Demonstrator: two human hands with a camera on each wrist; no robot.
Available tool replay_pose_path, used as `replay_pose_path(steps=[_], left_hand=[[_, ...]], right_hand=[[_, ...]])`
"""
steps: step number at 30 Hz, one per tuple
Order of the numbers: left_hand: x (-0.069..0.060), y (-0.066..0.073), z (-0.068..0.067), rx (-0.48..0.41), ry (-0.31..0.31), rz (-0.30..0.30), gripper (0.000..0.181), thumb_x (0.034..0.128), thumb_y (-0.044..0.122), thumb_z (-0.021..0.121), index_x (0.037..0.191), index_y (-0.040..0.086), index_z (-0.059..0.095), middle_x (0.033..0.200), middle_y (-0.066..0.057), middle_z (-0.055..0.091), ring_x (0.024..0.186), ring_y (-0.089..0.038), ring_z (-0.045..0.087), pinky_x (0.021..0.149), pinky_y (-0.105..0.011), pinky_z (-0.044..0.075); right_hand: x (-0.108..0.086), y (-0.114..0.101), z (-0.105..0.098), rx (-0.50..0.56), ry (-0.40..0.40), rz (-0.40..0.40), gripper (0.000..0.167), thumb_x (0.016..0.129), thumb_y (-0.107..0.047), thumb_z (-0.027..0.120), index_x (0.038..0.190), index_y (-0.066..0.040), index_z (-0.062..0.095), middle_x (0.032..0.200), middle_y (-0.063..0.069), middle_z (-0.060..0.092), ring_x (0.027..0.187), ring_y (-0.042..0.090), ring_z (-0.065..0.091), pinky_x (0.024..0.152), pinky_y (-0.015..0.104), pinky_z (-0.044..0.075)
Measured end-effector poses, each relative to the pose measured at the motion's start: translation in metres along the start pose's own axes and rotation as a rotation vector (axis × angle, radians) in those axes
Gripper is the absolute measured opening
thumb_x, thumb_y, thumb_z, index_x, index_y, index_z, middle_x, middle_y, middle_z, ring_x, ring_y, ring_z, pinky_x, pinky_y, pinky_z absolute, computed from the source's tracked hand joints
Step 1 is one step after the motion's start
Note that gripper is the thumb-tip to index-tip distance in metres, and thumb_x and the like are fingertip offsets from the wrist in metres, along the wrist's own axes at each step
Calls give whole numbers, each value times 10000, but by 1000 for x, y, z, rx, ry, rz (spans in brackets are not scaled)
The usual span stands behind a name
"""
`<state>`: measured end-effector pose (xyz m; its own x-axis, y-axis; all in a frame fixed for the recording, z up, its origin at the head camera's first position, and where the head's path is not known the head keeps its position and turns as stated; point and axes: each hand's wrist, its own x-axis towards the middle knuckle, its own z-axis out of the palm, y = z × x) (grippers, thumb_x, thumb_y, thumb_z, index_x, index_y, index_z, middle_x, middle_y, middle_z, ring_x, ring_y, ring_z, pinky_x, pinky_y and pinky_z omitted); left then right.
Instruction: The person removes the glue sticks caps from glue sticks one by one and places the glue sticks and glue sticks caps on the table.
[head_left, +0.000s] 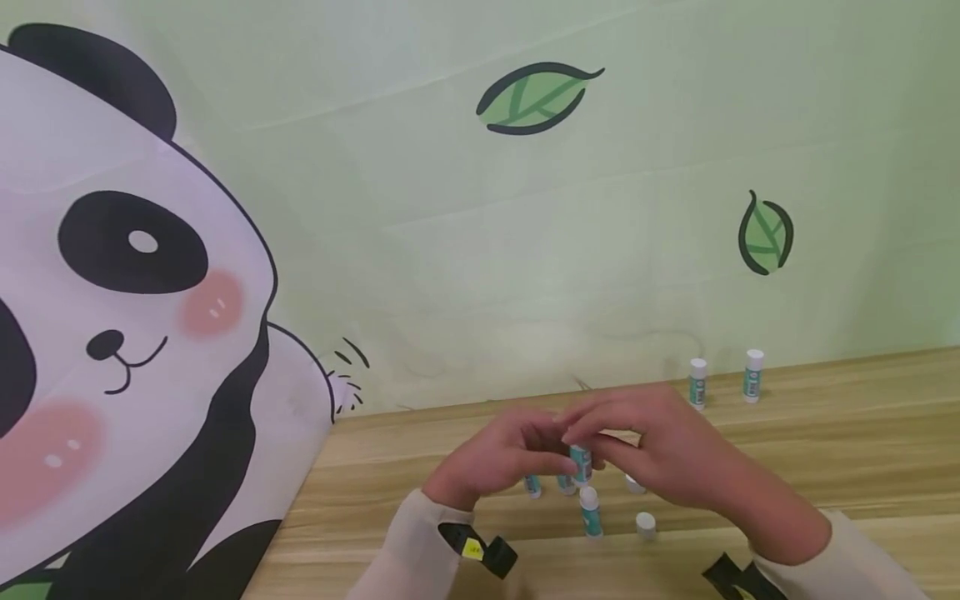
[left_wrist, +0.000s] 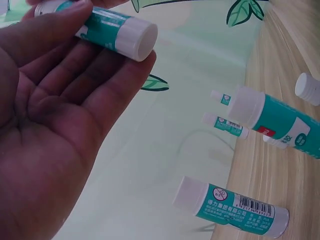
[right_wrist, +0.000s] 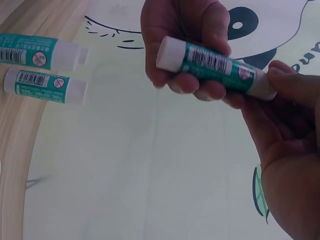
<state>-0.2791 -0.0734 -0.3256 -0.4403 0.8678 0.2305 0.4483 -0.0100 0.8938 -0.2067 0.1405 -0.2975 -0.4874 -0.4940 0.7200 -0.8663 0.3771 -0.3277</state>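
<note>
A teal and white glue stick (head_left: 581, 463) (left_wrist: 106, 28) (right_wrist: 215, 65) is held between both hands. My left hand (head_left: 506, 458) (left_wrist: 60, 120) (right_wrist: 187, 30) grips its body, with the thumb on one side and the fingers on the other. At the stick's other white end, my right hand (head_left: 660, 450) (right_wrist: 295, 150) pinches with thumb and fingers. Just below the hands in the head view, another glue stick (head_left: 592, 518) stands upright with a white top. Two more, one at the left (head_left: 532, 486) and one beside it (head_left: 566, 484), are partly hidden behind my left hand.
Two upright glue sticks, one (head_left: 698, 384) beside another (head_left: 752, 377), stand at the back right of the wooden table (head_left: 862, 442). A loose white cap (head_left: 646, 526) lies near the front, and another white piece (head_left: 635, 484) shows under my right hand. A panda-print backdrop (head_left: 420, 275) rises behind.
</note>
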Motion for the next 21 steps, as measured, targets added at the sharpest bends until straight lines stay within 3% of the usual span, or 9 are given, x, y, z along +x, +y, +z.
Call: replay_pose_path(steps=[3,5,8,11,16,21], left_hand=[[-1,2,1,-5,-34,-1,292,943,19,582,1229,-36,603,1145,-282,654,1011,-133,681,906,-353,547],[0,2,2,-19,-50,7,301,942,8,579,1238,-47,591,1140,-298,647,1036,-210,684,905,-365,549],[1,3,3,-28,-53,5,311,947,10,574,1253,-42,579,1153,-309,634,1062,-236,671,905,-354,549],[1,4,5,-15,-30,4,314,954,24,570,1263,-29,574,1168,-308,628,1058,-172,662,892,-330,551],[3,3,11,48,86,-21,329,943,89,618,1269,51,593,1168,-238,658,1060,-133,662,901,-310,548],[8,0,22,183,275,-34,364,890,216,706,1248,197,638,1134,-12,709,991,-104,685,858,-272,557]], right_hand=[[-2,2,-2,31,-2,-76,266,792,48,730,957,-160,735,1060,8,730,974,143,695,801,236,569],[-3,3,-2,45,1,-102,276,790,55,728,965,-159,730,1065,21,728,979,146,694,804,216,562],[-4,2,-2,53,9,-108,286,788,63,727,975,-155,731,1065,27,728,985,147,691,814,196,553],[-5,2,-2,22,29,-61,266,801,32,733,988,-156,735,1064,3,730,990,137,690,818,194,552],[-5,1,-1,-71,78,95,197,832,-61,740,995,-171,736,1038,-64,731,950,86,689,766,224,572],[-5,1,1,-126,114,220,156,848,-110,740,977,-197,741,988,-103,725,873,17,668,775,283,588]])
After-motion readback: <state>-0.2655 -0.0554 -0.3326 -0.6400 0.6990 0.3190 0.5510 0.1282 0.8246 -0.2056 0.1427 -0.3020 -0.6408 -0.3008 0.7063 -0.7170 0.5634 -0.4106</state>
